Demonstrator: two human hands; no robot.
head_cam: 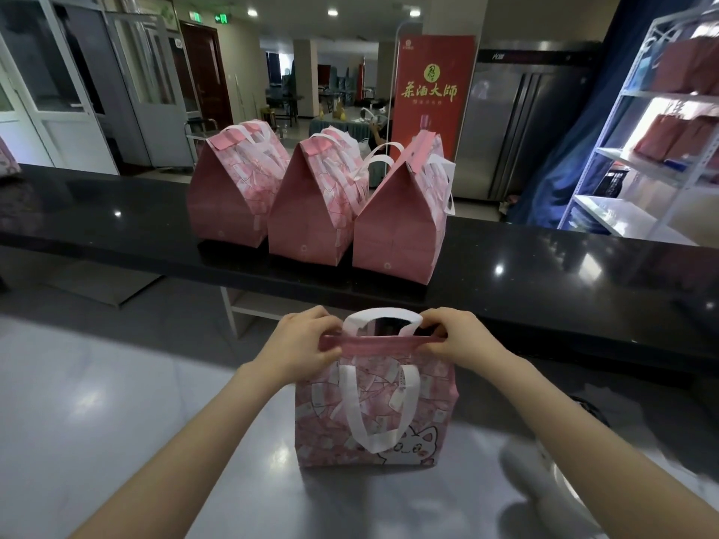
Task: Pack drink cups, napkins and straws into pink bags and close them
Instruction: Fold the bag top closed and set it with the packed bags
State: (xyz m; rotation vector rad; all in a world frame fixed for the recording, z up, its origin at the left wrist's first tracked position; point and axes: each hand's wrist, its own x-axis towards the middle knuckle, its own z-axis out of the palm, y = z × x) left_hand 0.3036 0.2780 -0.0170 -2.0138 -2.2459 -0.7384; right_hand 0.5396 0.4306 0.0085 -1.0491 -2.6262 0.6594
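While the left hand (307,344) and right hand (455,340) pinch the pink bag (373,414) at its rim's nine and three o'clock ends, pressing both lips flush should close it evenly.

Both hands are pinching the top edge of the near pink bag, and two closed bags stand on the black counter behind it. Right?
Not two: the head view shows three on the black counter, the left closed bag, middle closed bag and right closed bag. The left hand and right hand do pinch the top edge of the near pink bag.
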